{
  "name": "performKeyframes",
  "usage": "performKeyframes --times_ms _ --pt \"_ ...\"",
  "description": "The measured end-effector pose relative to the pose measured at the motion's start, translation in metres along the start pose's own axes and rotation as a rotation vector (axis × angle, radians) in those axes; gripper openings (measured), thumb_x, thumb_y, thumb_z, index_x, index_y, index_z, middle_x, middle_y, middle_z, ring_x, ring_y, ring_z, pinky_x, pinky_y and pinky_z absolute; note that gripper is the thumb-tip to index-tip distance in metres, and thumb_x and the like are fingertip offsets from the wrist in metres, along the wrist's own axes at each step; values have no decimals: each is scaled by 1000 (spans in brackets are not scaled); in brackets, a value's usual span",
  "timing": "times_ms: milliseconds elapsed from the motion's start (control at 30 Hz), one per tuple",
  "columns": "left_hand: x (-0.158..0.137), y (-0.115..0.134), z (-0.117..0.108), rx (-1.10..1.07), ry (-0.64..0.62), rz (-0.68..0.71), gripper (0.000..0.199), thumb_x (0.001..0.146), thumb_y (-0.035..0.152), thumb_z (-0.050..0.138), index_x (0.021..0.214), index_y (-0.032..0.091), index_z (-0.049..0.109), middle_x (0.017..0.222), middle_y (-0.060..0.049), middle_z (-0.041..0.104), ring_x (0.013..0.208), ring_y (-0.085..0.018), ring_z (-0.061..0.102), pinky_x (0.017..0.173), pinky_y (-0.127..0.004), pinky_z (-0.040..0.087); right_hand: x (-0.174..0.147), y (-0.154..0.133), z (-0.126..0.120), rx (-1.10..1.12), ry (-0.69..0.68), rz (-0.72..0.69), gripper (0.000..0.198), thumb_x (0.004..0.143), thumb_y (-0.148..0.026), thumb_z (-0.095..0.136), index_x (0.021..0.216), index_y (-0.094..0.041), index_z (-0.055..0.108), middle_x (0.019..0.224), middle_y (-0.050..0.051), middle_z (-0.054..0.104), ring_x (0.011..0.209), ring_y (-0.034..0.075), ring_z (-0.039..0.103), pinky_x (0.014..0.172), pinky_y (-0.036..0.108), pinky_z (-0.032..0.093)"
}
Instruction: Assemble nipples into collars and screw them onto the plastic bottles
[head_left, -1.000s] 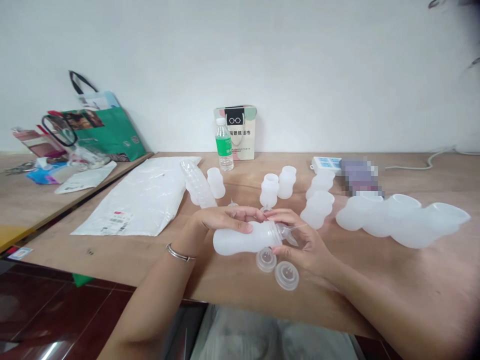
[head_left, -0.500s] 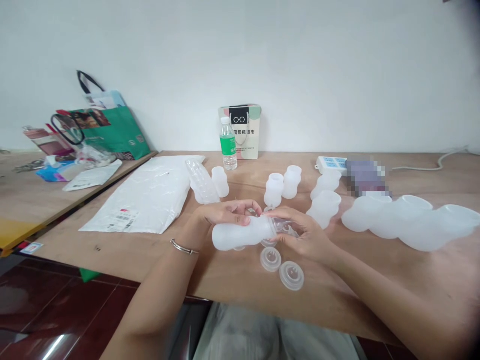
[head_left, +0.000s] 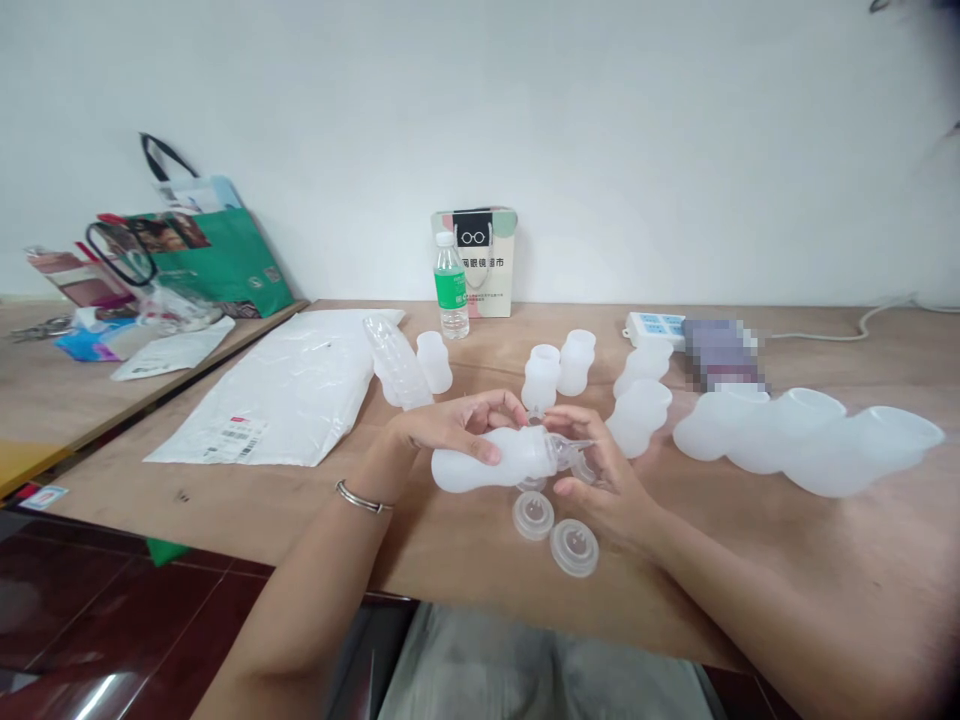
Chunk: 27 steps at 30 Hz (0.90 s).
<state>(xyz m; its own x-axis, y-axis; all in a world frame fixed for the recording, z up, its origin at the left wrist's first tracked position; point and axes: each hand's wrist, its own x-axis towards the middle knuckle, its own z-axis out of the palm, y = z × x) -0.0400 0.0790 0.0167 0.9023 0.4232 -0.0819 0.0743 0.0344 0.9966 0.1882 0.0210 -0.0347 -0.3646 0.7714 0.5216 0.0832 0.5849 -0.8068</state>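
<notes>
My left hand [head_left: 472, 425] is closed around a frosted white squeeze bottle [head_left: 480, 462], lying nearly level above the table. A clear pointed nozzle [head_left: 571, 450] sits at the bottle's neck and points right. Around the nozzle, my right hand [head_left: 604, 470] has its fingers and thumb apart and does not visibly grip it. A curved clear piece shows by its fingers; whether the hand touches it I cannot tell. Below the hands lie two round clear lids, a smaller lid [head_left: 533, 515] and a larger lid [head_left: 575, 548]. Another lid is partly hidden under the bottle.
Several frosted bottles stand behind, including one bottle [head_left: 576, 362]; a row of larger frosted bottles [head_left: 840, 450] lies at right. A white plastic mailer [head_left: 262, 390], clear sleeve [head_left: 397, 360], water bottle [head_left: 451, 290], paper bag [head_left: 491, 265] and power strip [head_left: 654, 330] are on the table.
My right hand has loosened from the bottle's neck and its fingers have spread, so the nozzle shows more. The view has shifted slightly; my left hand keeps its hold.
</notes>
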Motion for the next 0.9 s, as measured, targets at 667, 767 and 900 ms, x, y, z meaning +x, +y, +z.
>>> performKeyframes --times_ms 667,767,900 --pt "0 -1 0 -14 150 90 47 73 41 72 106 20 48 95 -7 62 72 -15 64 54 -21 49 -1 -14 -2 482 -9 93 52 86 -37 60 134 -35 41 142 4 48 132 24 43 108 45 36" --pt "-1 0 -2 -88 312 239 47 73 43 72 105 21 47 99 -8 64 76 -17 67 57 -23 50 -2 -12 -5 462 21 108 47 89 -37 56 134 -34 42 127 5 62 125 25 51 109 51 34" --pt "-4 3 0 -164 384 282 49 74 48 69 107 22 44 104 -9 63 80 -20 68 60 -26 52 -1 -11 -5 393 92 138 41 90 -33 54 130 -34 45 117 5 67 116 24 58 105 51 39"
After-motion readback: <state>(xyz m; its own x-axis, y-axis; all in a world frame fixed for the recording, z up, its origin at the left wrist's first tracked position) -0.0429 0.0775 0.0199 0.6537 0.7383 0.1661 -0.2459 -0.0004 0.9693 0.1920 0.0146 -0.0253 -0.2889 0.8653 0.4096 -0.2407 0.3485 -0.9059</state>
